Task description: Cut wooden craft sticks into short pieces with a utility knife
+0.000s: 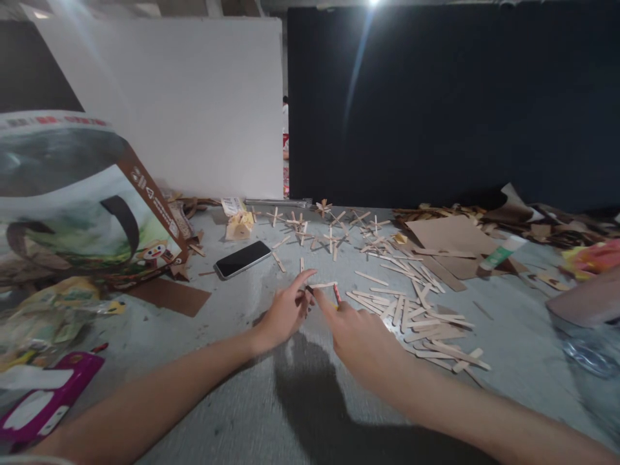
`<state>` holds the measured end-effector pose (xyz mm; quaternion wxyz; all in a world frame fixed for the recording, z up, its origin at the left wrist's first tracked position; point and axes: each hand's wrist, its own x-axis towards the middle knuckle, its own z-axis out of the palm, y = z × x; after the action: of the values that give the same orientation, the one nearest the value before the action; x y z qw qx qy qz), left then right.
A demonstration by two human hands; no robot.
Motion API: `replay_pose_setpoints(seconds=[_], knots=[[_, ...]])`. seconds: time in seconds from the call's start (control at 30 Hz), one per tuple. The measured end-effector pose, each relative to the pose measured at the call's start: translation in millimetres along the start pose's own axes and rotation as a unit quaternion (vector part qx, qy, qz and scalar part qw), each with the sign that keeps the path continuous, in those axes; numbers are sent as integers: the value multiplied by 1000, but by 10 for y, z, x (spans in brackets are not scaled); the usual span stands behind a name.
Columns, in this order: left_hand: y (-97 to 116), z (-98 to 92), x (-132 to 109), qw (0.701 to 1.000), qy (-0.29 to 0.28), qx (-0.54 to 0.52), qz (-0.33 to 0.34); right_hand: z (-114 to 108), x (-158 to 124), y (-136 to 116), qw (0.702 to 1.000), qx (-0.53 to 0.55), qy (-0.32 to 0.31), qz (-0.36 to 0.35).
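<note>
Over the middle of the table, my left hand [283, 313] has its thumb stretched out and its other fingers curled. A pale wooden craft stick [323, 285] reaches out from between the thumb and fingers. Close against it, my right hand [361, 332] is closed with its index fingertip near the left fingers. A thin red and yellow pencil-like thing [336, 294] sticks up from the right hand. Something small and dark sits between the two hands, partly hidden. Past them stand several crossed craft-stick pieces [331, 240]. Loose craft sticks [426, 323] lie piled to the right.
A black phone [242, 259] lies left of the hands. Farther left are a large printed bag [92, 213], a brown card [169, 296] and a purple device [53, 397]. Cardboard [445, 236], a glue stick [502, 252] and scraps lie at right. White and black panels [450, 103] stand behind.
</note>
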<state>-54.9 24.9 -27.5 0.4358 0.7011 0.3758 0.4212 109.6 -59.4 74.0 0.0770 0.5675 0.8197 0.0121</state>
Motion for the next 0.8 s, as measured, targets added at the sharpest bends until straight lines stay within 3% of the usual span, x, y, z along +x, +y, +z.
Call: replay_pose_setpoints(seconds=[0.4,0.8], knots=[[19,-2,-26,998,3,52,37,-87,-20,-39,999,-3,-28,15],[83,148,-7,995,32,-70,-62,-23,-25,-61,999,-38,-18,-5]])
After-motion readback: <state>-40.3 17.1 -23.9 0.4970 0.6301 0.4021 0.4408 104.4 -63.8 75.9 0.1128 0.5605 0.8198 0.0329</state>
